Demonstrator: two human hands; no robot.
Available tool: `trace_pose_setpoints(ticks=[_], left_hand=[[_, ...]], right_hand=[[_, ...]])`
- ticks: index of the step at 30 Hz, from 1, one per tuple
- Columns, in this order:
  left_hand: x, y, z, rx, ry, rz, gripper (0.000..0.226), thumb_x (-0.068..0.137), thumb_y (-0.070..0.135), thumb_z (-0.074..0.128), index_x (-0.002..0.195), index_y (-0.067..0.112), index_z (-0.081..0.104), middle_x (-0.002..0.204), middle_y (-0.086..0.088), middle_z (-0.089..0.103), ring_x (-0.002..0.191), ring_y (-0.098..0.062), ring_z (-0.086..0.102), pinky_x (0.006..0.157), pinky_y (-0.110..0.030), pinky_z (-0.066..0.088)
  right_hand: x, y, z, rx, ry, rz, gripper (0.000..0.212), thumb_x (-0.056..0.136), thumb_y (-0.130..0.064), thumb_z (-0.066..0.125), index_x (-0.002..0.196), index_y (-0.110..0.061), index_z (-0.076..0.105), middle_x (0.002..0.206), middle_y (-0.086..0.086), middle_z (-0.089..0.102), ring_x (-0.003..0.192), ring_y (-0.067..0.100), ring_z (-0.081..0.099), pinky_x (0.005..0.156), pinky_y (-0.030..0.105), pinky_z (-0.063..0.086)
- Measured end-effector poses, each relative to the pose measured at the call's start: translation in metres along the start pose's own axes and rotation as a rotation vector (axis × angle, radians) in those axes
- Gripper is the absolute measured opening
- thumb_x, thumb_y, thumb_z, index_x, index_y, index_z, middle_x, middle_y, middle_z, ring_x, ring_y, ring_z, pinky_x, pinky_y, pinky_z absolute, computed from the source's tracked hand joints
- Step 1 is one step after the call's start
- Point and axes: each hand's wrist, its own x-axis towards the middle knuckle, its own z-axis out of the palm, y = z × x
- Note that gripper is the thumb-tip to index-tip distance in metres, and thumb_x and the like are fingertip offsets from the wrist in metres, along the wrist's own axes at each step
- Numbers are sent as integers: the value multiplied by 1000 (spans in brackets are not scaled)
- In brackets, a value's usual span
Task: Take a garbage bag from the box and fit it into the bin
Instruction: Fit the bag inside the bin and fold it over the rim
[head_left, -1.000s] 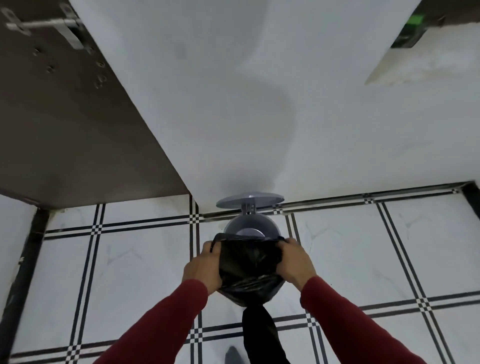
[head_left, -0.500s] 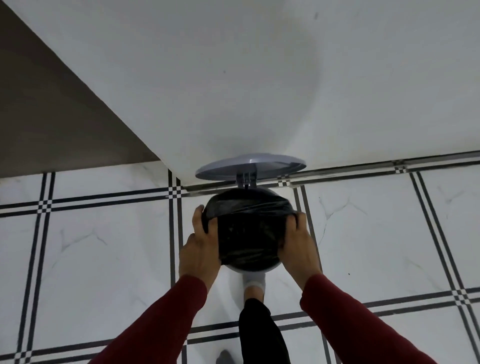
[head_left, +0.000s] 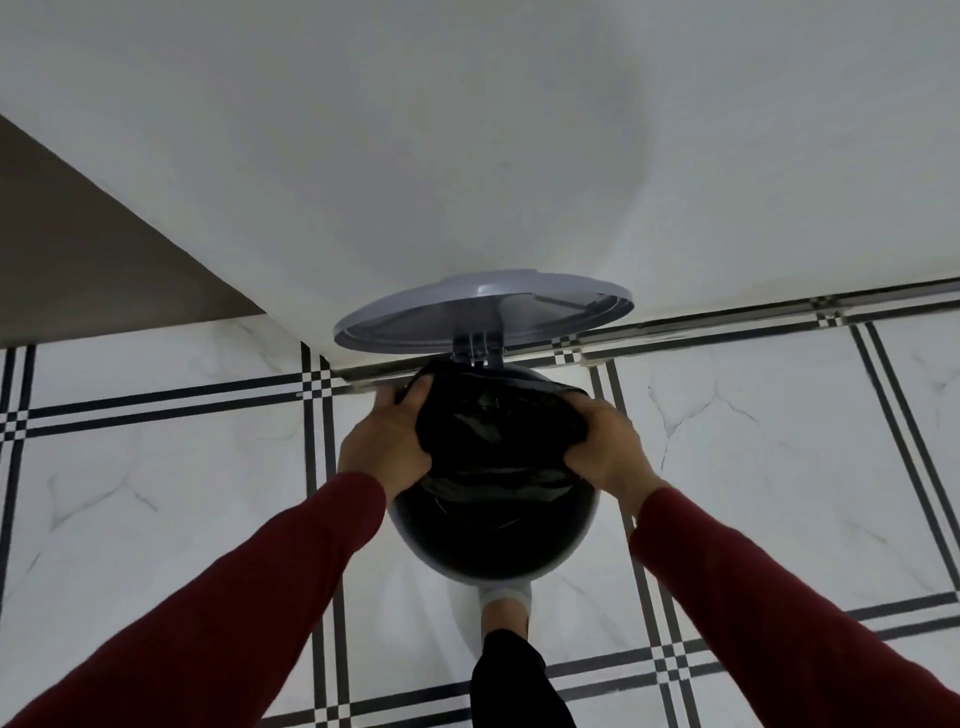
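Observation:
A round grey pedal bin (head_left: 589, 512) stands on the tiled floor against the white wall, its lid (head_left: 483, 309) raised. A black garbage bag (head_left: 493, 447) sits in the bin's mouth, crumpled and glossy. My left hand (head_left: 382, 441) grips the bag's edge at the bin's left rim. My right hand (head_left: 605, 447) grips the bag's edge at the right rim. The bin's near rim shows bare below the bag. No box is in view.
A foot in a white sock (head_left: 506, 603) with a black trouser leg presses at the bin's base. White floor tiles (head_left: 156, 493) with black lines surround the bin. A white wall (head_left: 467, 130) rises behind, and a brown panel (head_left: 78, 249) lies at the left.
The camera has come closer to the bin. The bag went from held above the bin into its mouth, and both hands have slid back along the rim toward the hinge.

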Motion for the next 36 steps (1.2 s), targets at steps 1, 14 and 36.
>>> trace_pose_setpoints(ticks=[1,14,36], left_hand=[[10,-3,-1,13,-21,-21,102,78,12,68,161,44,19,155,-7,27,118,-35,63,96,-43,56],[72,-35,-36,-422,-490,-174,68,77,15,59,137,48,57,91,-8,47,72,-17,37,53,-25,27],[16,-56,-3,-679,-405,-279,102,76,-15,51,137,66,39,80,-2,56,54,-9,43,44,-22,32]], right_hand=[[10,5,-1,44,-17,16,67,74,-3,63,135,-31,64,117,1,73,111,25,67,87,20,43],[79,22,-32,349,-579,473,55,77,2,41,124,-10,65,72,-3,37,48,5,19,38,14,13],[40,54,-20,1059,-375,778,13,89,-14,64,78,-20,60,70,-4,57,39,6,43,33,12,23]])
